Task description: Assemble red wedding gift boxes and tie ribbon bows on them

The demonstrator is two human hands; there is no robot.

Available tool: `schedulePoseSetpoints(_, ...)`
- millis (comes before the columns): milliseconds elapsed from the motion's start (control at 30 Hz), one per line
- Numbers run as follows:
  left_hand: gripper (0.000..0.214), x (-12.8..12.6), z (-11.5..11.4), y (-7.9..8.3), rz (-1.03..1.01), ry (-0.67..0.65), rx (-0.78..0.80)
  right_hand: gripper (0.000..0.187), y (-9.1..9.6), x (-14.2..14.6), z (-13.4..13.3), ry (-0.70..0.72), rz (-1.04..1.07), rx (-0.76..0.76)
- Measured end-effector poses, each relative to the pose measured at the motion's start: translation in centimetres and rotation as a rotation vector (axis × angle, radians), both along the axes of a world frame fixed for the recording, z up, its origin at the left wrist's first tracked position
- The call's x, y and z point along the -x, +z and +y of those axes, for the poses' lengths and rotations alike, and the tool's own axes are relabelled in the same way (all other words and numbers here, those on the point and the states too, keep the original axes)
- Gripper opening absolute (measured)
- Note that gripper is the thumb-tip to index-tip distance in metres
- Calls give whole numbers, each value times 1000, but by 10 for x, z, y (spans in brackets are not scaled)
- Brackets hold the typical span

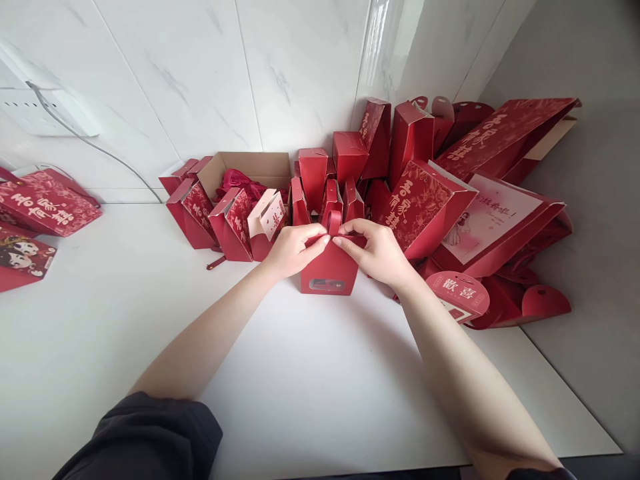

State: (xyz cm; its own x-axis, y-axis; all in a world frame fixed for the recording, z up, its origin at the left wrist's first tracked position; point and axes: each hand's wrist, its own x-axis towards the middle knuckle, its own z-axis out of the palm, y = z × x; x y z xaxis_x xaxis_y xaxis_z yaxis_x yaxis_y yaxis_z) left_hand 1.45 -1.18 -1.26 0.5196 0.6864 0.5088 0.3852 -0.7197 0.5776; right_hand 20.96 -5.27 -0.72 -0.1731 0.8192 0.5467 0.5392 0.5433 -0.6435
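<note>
A red gift box with a small clear window stands upright on the white table. A red ribbon loop rises from its top, between my two hands. On the left side of that top, my left hand is closed in a pinch of thumb and forefinger. My right hand pinches the top from the right in the same way, its fingertips close to those of the left. Exactly how the ribbon and the box edge lie under my fingertips is hidden.
Behind stands an open cardboard box holding dark red ribbons, with small red boxes around it. Large red gift bags crowd the right side. More patterned bags lie far left, below a wall socket with a grey cable.
</note>
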Motion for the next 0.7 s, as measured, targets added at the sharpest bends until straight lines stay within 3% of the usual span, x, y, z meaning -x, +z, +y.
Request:
schedulePoseSetpoints(333, 24, -1, -1, 0, -8, 6, 21, 13, -1, 4, 0, -8, 71, 103)
schedulePoseSetpoints(700, 26, -2, -1, 0, -5, 22, 11, 16, 3, 5, -4, -8, 72, 107)
